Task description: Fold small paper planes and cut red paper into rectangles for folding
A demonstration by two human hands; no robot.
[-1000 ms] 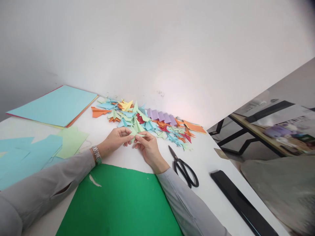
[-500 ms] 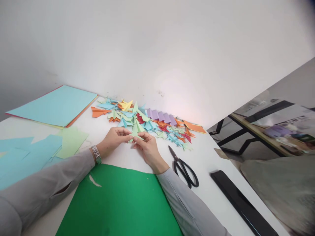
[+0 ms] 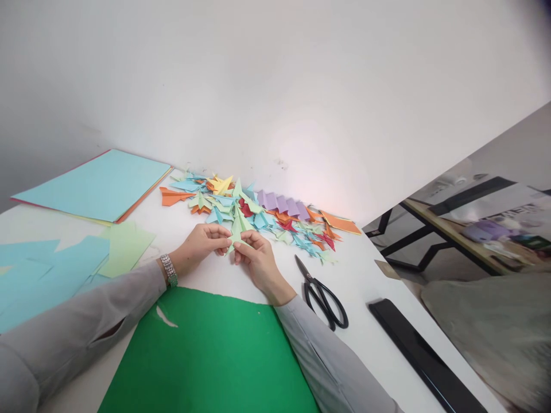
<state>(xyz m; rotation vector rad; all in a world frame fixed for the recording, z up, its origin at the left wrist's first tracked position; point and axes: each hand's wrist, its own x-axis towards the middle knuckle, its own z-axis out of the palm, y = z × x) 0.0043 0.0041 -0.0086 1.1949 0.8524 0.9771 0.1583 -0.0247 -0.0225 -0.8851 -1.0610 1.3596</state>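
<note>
Between my hands is a small light green paper plane (image 3: 235, 240), its edges partly covered by fingers. My right hand (image 3: 258, 261) pinches it between thumb and forefinger from the right. From the left, my left hand (image 3: 200, 246) has thumb and fingers closed together at the plane's left edge. Just beyond my fingertips lies a heap of small folded paper planes (image 3: 262, 220) in blue, green, orange, red and yellow. A pleated purple paper strip (image 3: 282, 204) rests on that heap. Below my hands, a green sheet (image 3: 210, 355) covers the near part of the white table.
Black-handled scissors (image 3: 325, 301) lie right of my right forearm, with a long black bar (image 3: 424, 355) farther right. Left are loose blue sheets (image 3: 81, 261), a light green sheet (image 3: 127, 246) and a stack of coloured paper (image 3: 97, 183). A white wall (image 3: 275, 92) rises behind.
My left fingertips have shifted slightly along the light green plane's edge, and more of the plane shows between my hands. The other things have stayed in place.
</note>
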